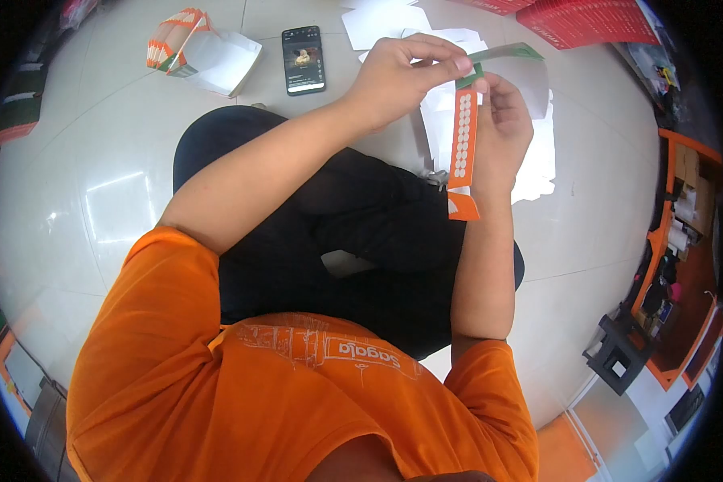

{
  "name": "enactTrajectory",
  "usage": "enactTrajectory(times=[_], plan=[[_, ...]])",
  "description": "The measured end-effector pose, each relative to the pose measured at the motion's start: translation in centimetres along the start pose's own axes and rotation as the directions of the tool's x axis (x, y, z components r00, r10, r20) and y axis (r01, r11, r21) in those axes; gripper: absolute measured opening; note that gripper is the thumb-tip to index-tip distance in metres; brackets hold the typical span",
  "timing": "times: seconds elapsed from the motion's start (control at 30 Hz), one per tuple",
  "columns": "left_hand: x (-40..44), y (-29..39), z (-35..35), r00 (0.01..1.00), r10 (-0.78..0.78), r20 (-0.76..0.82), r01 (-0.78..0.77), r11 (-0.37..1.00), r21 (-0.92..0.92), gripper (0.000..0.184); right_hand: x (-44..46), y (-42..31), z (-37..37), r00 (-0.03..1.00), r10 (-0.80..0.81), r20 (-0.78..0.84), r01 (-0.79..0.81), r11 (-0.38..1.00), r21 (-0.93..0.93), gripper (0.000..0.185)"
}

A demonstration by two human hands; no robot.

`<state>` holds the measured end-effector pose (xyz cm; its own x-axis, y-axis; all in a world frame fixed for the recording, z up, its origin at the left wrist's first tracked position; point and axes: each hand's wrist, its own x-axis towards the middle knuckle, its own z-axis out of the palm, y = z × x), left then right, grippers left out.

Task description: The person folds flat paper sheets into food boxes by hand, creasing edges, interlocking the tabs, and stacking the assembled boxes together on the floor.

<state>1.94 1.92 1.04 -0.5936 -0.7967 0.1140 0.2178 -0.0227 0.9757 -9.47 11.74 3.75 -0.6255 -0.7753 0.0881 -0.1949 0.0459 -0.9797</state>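
Observation:
Both hands hold a small cardboard box (463,132), orange with rows of white circles along its side and green flaps at the far end. My left hand (402,80) pinches a green flap between thumb and fingers. Around the other side of the box, my right hand (508,132) grips it with the thumb near the green end. The box's near end hangs open, an orange flap bent out over my right wrist. Several white card blanks (534,173) lie on the floor beneath and behind the hands.
A phone (304,60) with a lit screen lies on the tiled floor. Left of it stand nested orange-and-green cartons (181,40) beside an open white one. Red printed sheets (586,24) are at the far right. A black stool (618,349) stands near an orange shelf (663,169).

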Motion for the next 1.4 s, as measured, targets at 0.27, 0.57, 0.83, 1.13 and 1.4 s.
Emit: enactTrajectory(times=[0.27,0.57,0.83,1.13,1.4], plan=[[-0.3,-0.2,0.0,0.992,0.112,0.065,-0.123,0.974,0.188,0.026,-0.2,-0.2,-0.4,0.995,0.101,0.000,-0.099,0.983,0.157,0.026],[-1.0,-0.4,0.7,0.929,0.340,0.149,-0.371,0.863,0.343,0.028,0.0,-0.5,-0.9,0.974,0.221,-0.043,-0.202,0.942,0.268,0.026],[-0.8,-0.1,0.4,0.921,0.346,0.177,-0.389,0.832,0.396,0.032,0.0,-0.9,-1.1,0.982,0.185,-0.039,-0.166,0.942,0.293,0.027],[-1.0,-0.3,0.8,0.919,0.363,0.151,-0.393,0.862,0.320,0.034,-0.1,-1.0,-0.8,0.983,0.180,-0.024,-0.148,0.867,0.476,0.026],[-0.9,-0.5,0.5,0.915,0.376,0.146,-0.403,0.858,0.318,0.031,0.2,0.9,-1.2,0.996,0.067,0.066,-0.092,0.842,0.531,0.017]])
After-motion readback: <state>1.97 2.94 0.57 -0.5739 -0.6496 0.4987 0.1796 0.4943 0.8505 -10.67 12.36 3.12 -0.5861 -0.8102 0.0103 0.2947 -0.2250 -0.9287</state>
